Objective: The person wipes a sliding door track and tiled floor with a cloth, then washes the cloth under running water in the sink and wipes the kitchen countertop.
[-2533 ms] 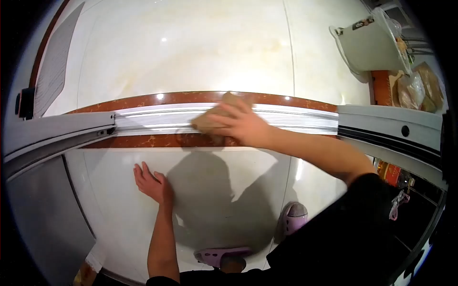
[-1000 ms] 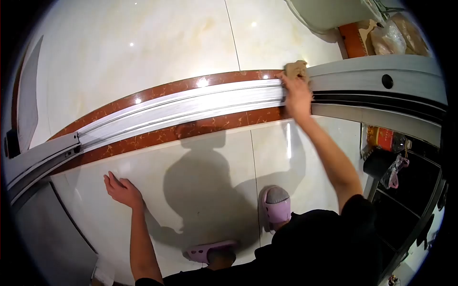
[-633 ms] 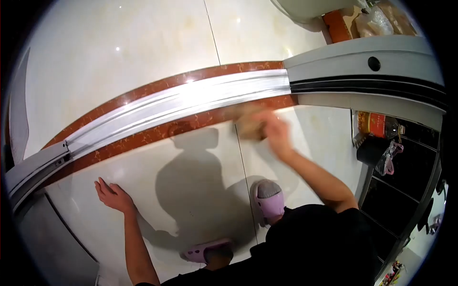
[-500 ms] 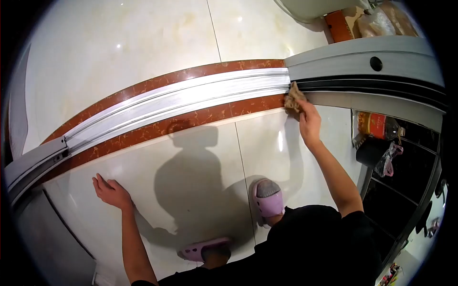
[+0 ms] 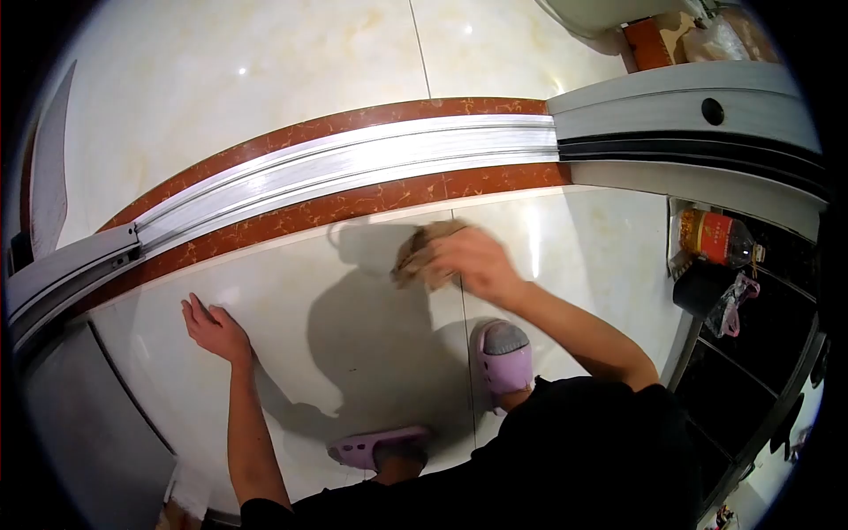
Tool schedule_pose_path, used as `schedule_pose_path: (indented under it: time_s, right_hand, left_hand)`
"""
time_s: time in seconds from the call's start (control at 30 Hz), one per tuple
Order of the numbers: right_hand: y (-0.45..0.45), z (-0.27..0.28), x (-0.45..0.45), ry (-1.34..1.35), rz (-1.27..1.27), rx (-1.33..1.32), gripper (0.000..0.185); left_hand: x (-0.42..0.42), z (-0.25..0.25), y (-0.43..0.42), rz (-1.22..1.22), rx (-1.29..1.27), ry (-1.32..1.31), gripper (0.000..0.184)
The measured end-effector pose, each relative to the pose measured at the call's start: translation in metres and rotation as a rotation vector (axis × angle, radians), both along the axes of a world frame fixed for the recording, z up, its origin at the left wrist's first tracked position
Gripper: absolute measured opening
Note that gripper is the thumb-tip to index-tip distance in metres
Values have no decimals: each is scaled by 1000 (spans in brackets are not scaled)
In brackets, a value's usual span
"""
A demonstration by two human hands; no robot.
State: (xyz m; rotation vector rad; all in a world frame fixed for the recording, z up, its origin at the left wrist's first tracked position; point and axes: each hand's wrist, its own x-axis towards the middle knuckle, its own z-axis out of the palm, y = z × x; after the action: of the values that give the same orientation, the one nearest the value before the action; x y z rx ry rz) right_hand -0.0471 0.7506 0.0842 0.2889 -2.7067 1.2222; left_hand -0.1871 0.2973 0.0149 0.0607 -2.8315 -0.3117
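Observation:
My right hand [image 5: 477,262] is closed on a brown cloth [image 5: 419,253], slightly blurred, above the pale floor tiles near the door threshold. A white metal sliding-door track [image 5: 353,161] runs across the view, set between two strips of reddish-brown marbled stone [image 5: 371,196]. To the left, my left hand [image 5: 217,330] holds nothing, its fingers apart. It hovers over or rests near the tiles; contact cannot be made out. My shadow [image 5: 371,327] falls on the floor between the hands.
Grey door frames [image 5: 671,106] stand at both ends of the track. On the right, a bottle with a red label [image 5: 711,237] and a black container [image 5: 698,287] sit by a dark rack [image 5: 738,371]. My feet wear purple clogs [image 5: 508,364]. A grey panel [image 5: 97,415] stands lower left.
My right hand has carried the cloth from the right end of the track leftward and nearer to me, over the tiles. The view has shifted slightly; my left hand stays in about the same place.

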Motion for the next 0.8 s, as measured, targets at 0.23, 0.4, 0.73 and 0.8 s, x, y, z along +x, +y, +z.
schedule_pose_path:
  time_s: [0.23,0.4,0.73,0.8]
  right_hand:
    - [84,-42,23,-110,-600,567,48]
    - [-31,-45,-5,7,11,228,34]
    - [-19,-29,-39,-29,-263,599,46]
    - [-36,-48,-34,-58,68,361,54]
  left_hand:
    - [0,-3,0,25,-24,12,43]
    - [-1,-3,-1,42,-30,-9,44]
    - [1,-3,2,57,22,-10,46]
    - [-1,-9,-6,14,9,38,47]
